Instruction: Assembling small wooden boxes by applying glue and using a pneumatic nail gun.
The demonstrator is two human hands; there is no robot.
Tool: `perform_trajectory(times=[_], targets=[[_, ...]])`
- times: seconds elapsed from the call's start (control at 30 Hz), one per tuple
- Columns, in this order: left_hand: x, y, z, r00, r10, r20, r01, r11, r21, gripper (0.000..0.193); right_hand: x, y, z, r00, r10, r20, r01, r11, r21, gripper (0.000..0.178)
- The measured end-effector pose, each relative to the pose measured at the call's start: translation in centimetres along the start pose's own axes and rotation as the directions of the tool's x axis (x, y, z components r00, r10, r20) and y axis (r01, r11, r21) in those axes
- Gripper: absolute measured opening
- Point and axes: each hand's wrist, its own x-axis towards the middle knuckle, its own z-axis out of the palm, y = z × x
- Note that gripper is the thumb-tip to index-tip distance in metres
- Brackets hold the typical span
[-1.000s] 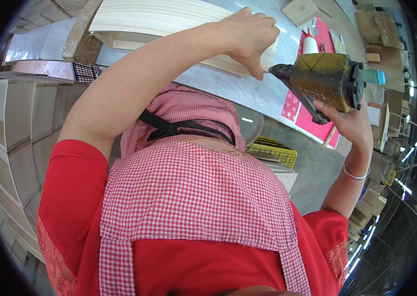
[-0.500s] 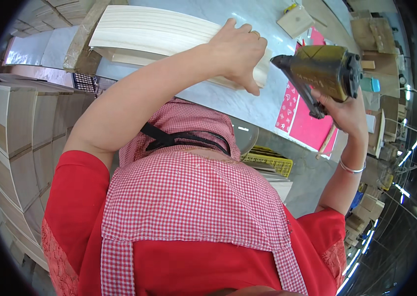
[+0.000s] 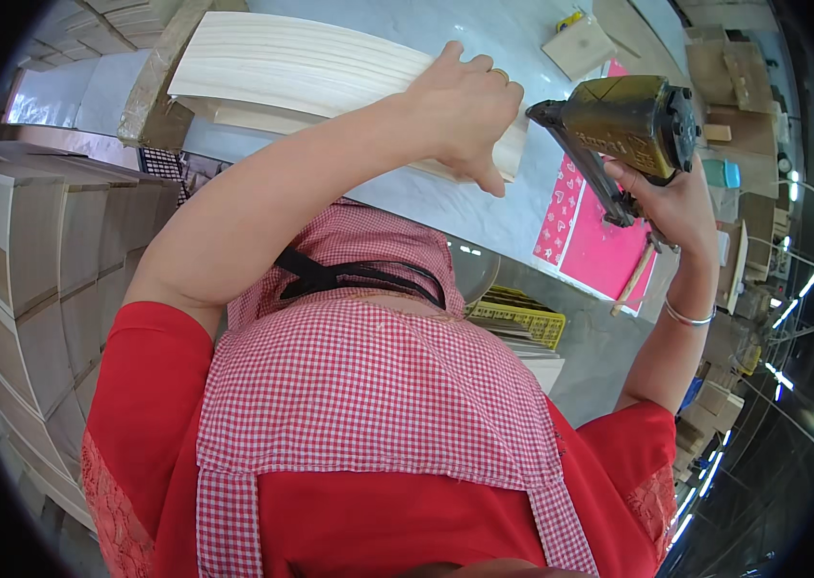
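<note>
On the table lies a long pale wooden box (image 3: 301, 63), its broad grained board facing up and a side panel showing below. My left hand (image 3: 469, 116) lies over the box's right end, fingers across the far side and thumb down on the near side, gripping it. To the right, my right hand (image 3: 662, 202) is wrapped round the handle of a black and brass-coloured nail gun (image 3: 619, 130). The gun's nose points left at the box's right end, close beside my left fingers; whether it touches the wood I cannot tell.
The pale marbled table (image 3: 407, 207) carries a pink patterned sheet (image 3: 604, 246) under the gun and a small wooden piece (image 3: 578, 48) at the far right. A tan hose (image 3: 633, 279) hangs below the gun. Stacked wooden boxes (image 3: 41, 279) stand left; a yellow crate (image 3: 522, 316) sits below the table.
The nail gun has tilted slightly, its body rising a little and its nose still near the box end. My left hand keeps its grip on the box.
</note>
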Motion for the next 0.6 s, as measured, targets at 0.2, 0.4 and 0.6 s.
perform_trajectory(times=[0.2,0.4,0.6], targets=[[0.0,0.2,-0.9,0.998,-0.003,0.067,0.005,1.0,-0.029,0.08,0.6,0.8,-0.6,0.999,-0.005,0.046,0.009,0.997,-0.08,0.029],[-0.7,0.2,0.1,0.998,0.014,-0.056,-0.013,1.0,0.016,0.071,0.5,-0.4,-0.5,0.996,0.093,0.011,-0.093,0.995,-0.025,0.04],[-10.0,1.3,3.1,0.825,0.279,-0.491,-0.37,0.924,-0.096,0.032,-2.6,0.3,-0.7,0.971,0.207,-0.123,-0.205,0.978,0.029,0.037]])
